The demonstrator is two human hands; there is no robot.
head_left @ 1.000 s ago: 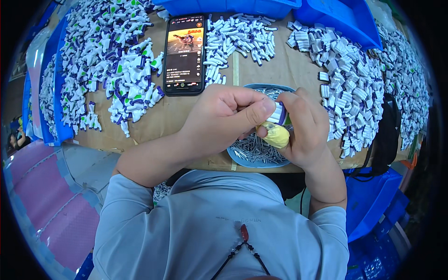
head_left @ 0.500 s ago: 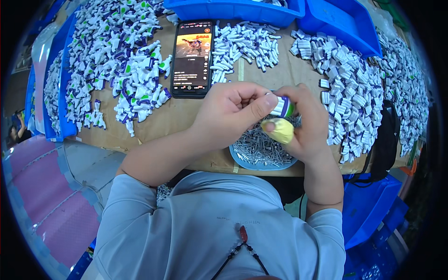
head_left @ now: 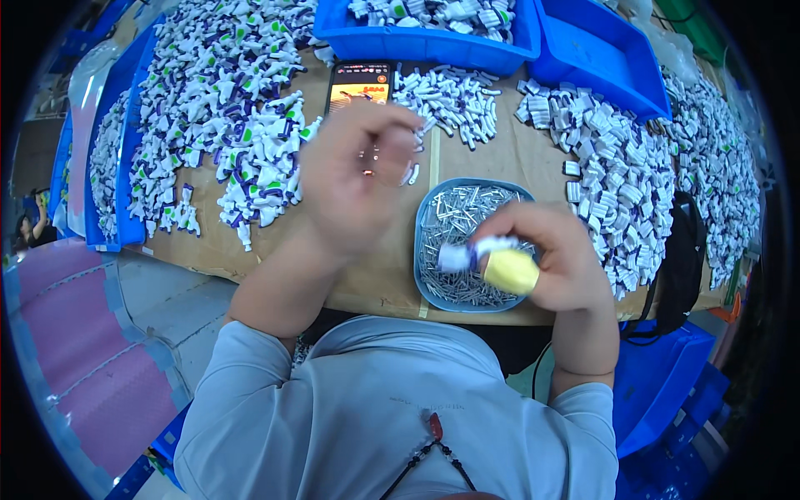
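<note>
My right hand is closed on a small white and purple plastic part, pinched between its fingers and thumb. A yellow wrap covers the thumb tip. Hand and part are over a blue-grey tub full of loose metal pins. My left hand is raised over the table near a phone, hiding the phone's lower part. Motion blurs its fingers, so I cannot make out whether it holds anything.
White and purple figure bodies with green patches heap at the left. Short white pieces lie behind the tub. Ribbed white parts pile up at the right. Blue bins stand along the far side. A black bag hangs at the right edge.
My hands have moved apart: the left has swung left and up toward the phone, while the right has lowered over the tub with the part. More of the pins shows.
</note>
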